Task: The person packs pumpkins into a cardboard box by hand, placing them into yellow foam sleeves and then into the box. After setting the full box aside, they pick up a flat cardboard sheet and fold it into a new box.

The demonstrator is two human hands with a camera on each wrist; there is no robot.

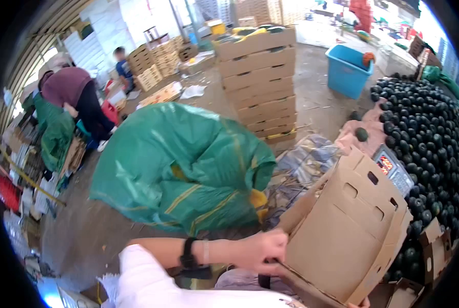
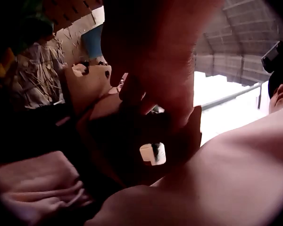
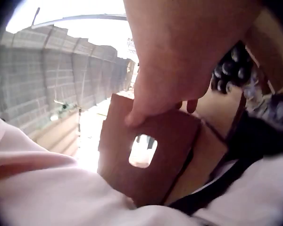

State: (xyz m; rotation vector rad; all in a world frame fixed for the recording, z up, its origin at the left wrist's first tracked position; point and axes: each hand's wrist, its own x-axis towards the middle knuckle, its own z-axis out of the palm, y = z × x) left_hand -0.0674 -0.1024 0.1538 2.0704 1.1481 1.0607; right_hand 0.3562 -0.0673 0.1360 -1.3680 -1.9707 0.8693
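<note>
A brown cardboard box (image 1: pixel 337 226) with cut-out handle holes is tilted in front of the person. My left hand (image 1: pixel 267 251) grips its near left edge, fingers curled over the cardboard. At the bottom of the head view only part of my right hand (image 1: pixel 362 303) shows, at the box's near right corner. The right wrist view has that hand's thumb (image 3: pixel 136 118) flat on a panel beside a handle hole, with fingers over the top edge. Dark shadow covers much of the panel in the left wrist view. Close behind the box sits a digital scale (image 1: pixel 393 172) with red lit figures.
A large pile of dark green round fruit (image 1: pixel 424 128) fills the right side. A bulging green tarp bundle (image 1: pixel 178 169) lies ahead left, before a tall stack of cardboard trays (image 1: pixel 257 77). A blue bin (image 1: pixel 348 72) stands farther back. Another person (image 1: pixel 75 97) bends over at the left.
</note>
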